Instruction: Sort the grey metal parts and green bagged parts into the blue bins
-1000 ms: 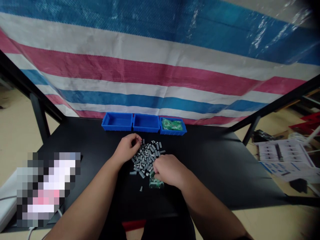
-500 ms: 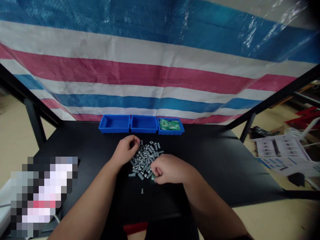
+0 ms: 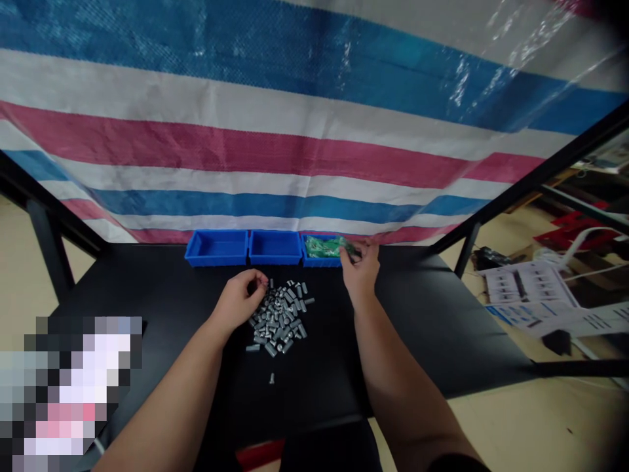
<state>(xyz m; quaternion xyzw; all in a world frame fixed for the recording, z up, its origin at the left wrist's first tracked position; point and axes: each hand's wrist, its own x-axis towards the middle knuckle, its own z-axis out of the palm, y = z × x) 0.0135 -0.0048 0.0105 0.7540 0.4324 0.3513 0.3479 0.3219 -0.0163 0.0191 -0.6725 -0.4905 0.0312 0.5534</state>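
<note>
A loose pile of small grey metal screws and cylindrical pieces [image 3: 280, 318] lies on the black table. At its upper left edge, my left hand [image 3: 242, 296] rests with thumb and fingertips pinched together; what lies between them, if anything, is too small to make out. My right hand [image 3: 362, 267] reaches over the right end of the rightmost blue bin [image 3: 319, 261], its fingers closed on a small green plastic bag, partly hidden. More green bags [image 3: 322, 247] fill that bin. One single screw [image 3: 272, 378] stands apart, nearer to me.
Two more blue bins, the left one [image 3: 216, 250] and the middle one [image 3: 275, 249], stand in the row at the back. A striped tarp [image 3: 295, 157] hangs behind. Black frame bars [image 3: 49, 249] flank the table [image 3: 422, 328]. Pixelated blur covers the lower left.
My right hand has moved from the pile's right side up and away to the rightmost bin, taking the green bag along. My left hand keeps its place by the pile. The view has shifted slightly.
</note>
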